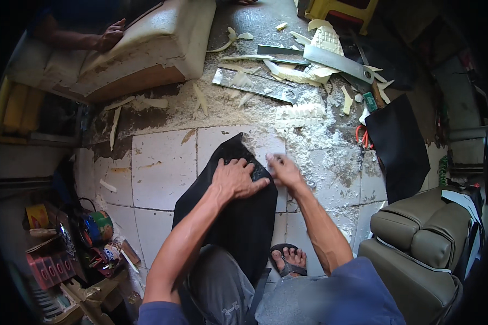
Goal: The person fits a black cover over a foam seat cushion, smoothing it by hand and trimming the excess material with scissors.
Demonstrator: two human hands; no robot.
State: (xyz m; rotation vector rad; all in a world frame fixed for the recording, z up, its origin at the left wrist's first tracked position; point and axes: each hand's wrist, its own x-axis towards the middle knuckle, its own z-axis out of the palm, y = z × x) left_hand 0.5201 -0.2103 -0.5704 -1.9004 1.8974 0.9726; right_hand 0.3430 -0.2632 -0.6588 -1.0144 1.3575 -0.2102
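A black sheet of fabric or leatherette (217, 211) lies over my knee and across the tiles, its pointed end facing away from me. My left hand (234, 177) rests flat on its upper part with the fingers spread. Beside the sheet's right edge is my right hand (284, 172), slightly blurred, its fingers curled together. A small pale tip shows at those fingers, but what it is I cannot make out. Faint pale marks show on the sheet between the two hands.
Beyond lie metal blades (255, 85), foam scraps (200, 99) and crumbs. Red-handled scissors (363, 136) and another black sheet (398, 149) are on the right, above an olive cushioned seat (412, 254). Tools and tins (96, 226) crowd the left. Another person's hand (111, 36) touches a worn sofa (162, 40).
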